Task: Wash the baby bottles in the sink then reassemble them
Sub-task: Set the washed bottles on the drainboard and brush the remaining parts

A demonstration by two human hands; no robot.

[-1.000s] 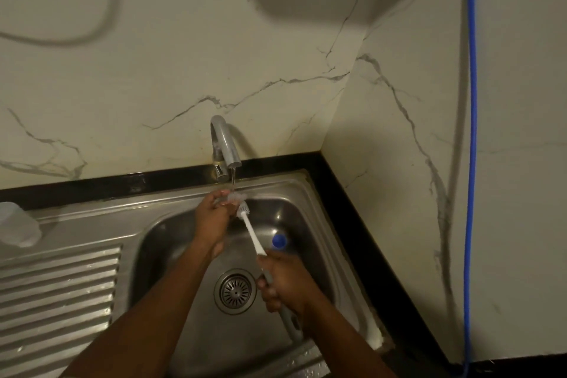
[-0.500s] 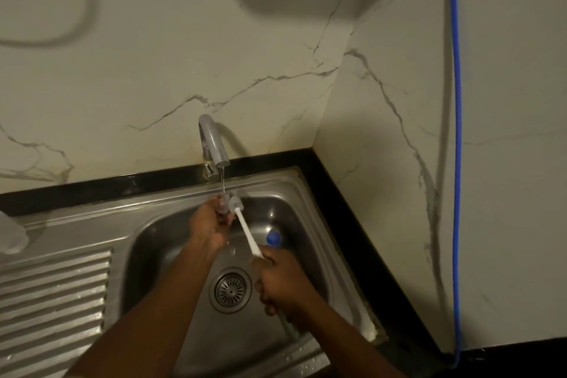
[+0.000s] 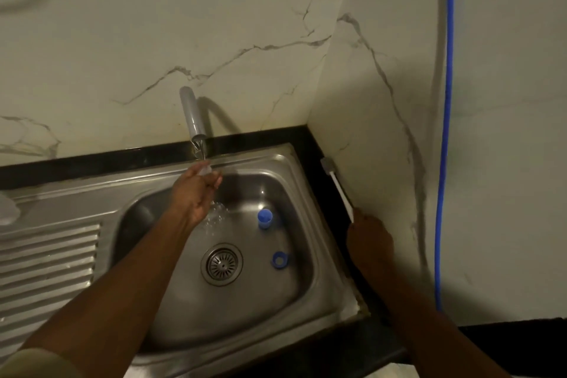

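Left hand [image 3: 193,193], centre of frame: fingers loosely curled round a small clear part [image 3: 205,169], likely a teat, held right under the tap [image 3: 193,116] stream to rinse it over the sink [image 3: 245,159]. Right hand [image 3: 369,239], right of centre: closed round the lower end of the bottle brush [image 3: 337,189], shaft lying along the black ledge [image 3: 319,144] by the wall, bristle end up-frame; probably being parked clear of the basin. Remaining bottle pieces left in the basin, within reach for washing.

Counts:
- 1 tap, running
- 1 brush
- 1 clear part in hand
- 1 blue cap [image 3: 264,218], right of the stream
- 1 blue ring [image 3: 278,259], just below the cap
- 1 drain [image 3: 221,264]
- 1 pale object [image 3: 6,209] cut by the left edge, maybe a bottle body, cannot tell
- 1 blue cable [image 3: 446,101], upper right
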